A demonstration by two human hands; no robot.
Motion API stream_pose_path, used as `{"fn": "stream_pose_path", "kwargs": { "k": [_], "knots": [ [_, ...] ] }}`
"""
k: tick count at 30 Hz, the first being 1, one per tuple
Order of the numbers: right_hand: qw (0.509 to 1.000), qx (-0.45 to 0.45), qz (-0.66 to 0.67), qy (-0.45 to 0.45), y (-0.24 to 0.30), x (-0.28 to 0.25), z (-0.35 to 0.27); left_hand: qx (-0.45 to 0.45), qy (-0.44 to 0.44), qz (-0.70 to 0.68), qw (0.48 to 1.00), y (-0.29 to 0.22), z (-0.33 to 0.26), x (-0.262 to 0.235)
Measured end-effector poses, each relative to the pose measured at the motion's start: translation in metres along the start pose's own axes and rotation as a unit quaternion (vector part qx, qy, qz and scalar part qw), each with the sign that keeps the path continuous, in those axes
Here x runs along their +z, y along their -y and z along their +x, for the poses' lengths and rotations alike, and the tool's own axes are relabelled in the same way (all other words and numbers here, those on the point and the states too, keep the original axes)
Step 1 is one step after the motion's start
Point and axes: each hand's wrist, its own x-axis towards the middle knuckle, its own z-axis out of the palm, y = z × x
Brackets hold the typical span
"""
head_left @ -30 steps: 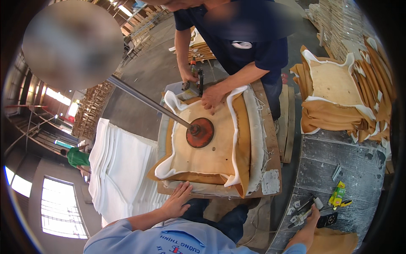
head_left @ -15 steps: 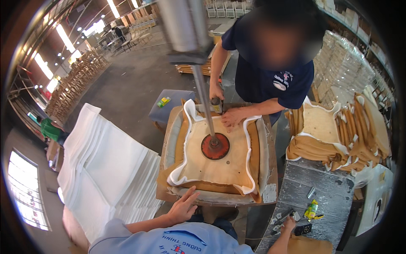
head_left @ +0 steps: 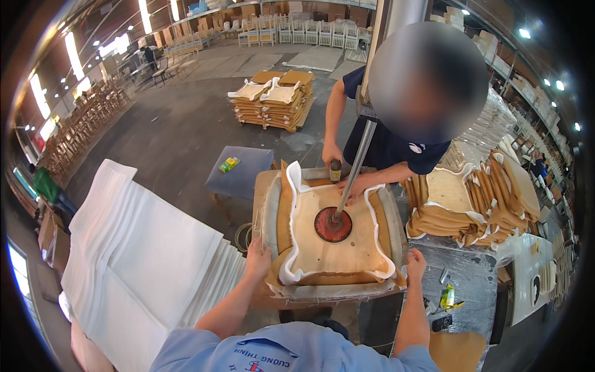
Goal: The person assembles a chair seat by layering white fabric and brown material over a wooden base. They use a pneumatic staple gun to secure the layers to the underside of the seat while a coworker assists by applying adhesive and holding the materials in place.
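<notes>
Room: big workshop hall, concrete floor, rows of chairs along far wall, strip lights overhead.
Bench: work table [head_left: 263, 186] directly ahead, carrying 1 wooden seat base [head_left: 334, 251] wrapped in white fabric [head_left: 291, 266] and foam.
Left hand [head_left: 257, 257]: fingers curled over near-left corner of seat base, pressing the fabric edge there; clamped on that edge as far as visible.
Right hand [head_left: 415, 265]: on near-right corner of seat base, fingers folded down over the edge; grip detail partly hidden, cannot tell if it pinches fabric or just presses.
Seat base position: between the 2 hands, flat on table, fabric folded up over its rim on all sides.
Press: round red disc [head_left: 333, 224] on seat centre, just beyond both hands, with metal rod [head_left: 356, 167] rising tilted from it.
Co-worker: person in dark shirt [head_left: 396, 149] at far side, 1 hand on far edge of seat, other on small dark tool [head_left: 334, 170].
Left of grip: stack of white foam sheets [head_left: 142, 260].
Right of grip: pile of upholstered seats [head_left: 465, 198]; yellow-green tool [head_left: 447, 297] on foil-covered surface [head_left: 465, 273], near right hand.
Far: pallet of finished seats [head_left: 273, 99]; blue stool [head_left: 238, 173].
</notes>
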Motion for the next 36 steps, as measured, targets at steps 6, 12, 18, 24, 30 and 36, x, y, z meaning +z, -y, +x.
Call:
{"fn": "stream_pose_path", "kwargs": {
  "k": [6,12,18,24,30,36],
  "knots": [
    [0.998,-0.023,-0.062,0.008,-0.019,0.001,0.012,0.036,0.021,-0.023,0.999,-0.001,0.012,0.046],
    [0.971,-0.056,-0.231,0.033,-0.011,0.022,0.001,0.044,-0.032,0.007,0.998,0.003,0.007,0.049],
    [0.958,-0.153,-0.244,-0.015,-0.007,0.012,0.003,0.053,-0.05,-0.008,0.997,-0.006,0.007,0.068],
    [0.964,-0.124,-0.229,0.044,-0.002,0.018,-0.009,0.044,-0.059,0.024,0.997,-0.004,0.008,0.061],
    [0.964,-0.149,-0.214,0.044,-0.004,0.012,-0.007,0.054,-0.061,0.043,0.996,-0.01,0.009,0.064],
    [0.963,-0.153,-0.217,0.036,-0.009,0.011,-0.006,0.048,-0.058,0.032,0.997,-0.014,0.007,0.065]
  ]
}}
